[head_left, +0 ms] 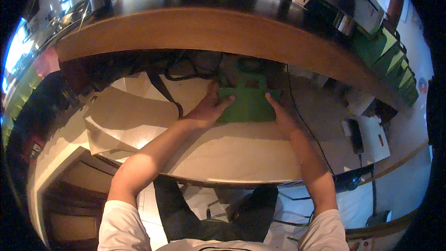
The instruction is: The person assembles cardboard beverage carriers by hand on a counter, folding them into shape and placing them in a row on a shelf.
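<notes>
A small green bag with a cut-out handle at its far edge lies at the back of the pale desktop, under the raised wooden counter. My left hand grips its left side, the thumb on the near face. At the opposite side my right hand holds it too, thumb pointing inward and the other fingers mostly hidden. Just left of my left hand lies a large cream-coloured bag with a dark strap.
Above the desk runs a curved wooden counter. Several green bags stand along its right end. A thin black cable crosses the desktop. Farther right, a black handset-like object rests on a white sheet.
</notes>
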Motion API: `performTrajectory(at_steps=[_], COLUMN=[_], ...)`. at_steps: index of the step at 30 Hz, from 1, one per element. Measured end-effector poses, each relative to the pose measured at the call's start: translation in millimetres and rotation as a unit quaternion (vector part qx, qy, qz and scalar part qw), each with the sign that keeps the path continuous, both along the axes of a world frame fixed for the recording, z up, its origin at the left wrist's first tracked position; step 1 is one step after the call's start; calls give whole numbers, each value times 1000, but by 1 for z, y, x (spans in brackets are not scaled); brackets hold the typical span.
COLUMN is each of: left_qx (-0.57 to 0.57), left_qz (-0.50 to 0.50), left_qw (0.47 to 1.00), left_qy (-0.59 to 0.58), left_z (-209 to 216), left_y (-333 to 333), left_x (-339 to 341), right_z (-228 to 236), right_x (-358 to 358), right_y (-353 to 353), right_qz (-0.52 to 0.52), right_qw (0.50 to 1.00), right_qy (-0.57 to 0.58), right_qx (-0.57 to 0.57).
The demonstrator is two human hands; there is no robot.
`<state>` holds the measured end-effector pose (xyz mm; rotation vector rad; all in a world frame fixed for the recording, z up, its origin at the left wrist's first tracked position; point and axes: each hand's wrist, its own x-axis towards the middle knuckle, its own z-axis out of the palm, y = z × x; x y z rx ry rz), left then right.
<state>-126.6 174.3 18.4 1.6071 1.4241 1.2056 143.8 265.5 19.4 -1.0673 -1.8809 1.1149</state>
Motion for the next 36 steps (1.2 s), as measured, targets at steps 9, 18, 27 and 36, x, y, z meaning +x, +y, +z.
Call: performTrajectory(at_steps=[9,18,27,36], left_qx=[137,100,186,234], left_qz=[46,150,146,154], left_qw=[971,974,969,955], left_qy=[-189,-139,-73,-93], left_z=[3,11,21,20], left_y=[-2,-3,-13,-11], left_x=[26,19,21,22], right_z=[1,19,35,45], right_x=[-24,-36,-36,-43], right_y=[-9,-45,-57,-72], right_qz=[-56,-39,-14,2], right_qw=[959,889,904,928], right_qy=[58,73,16,50], right_qx=[270,450,428,369])
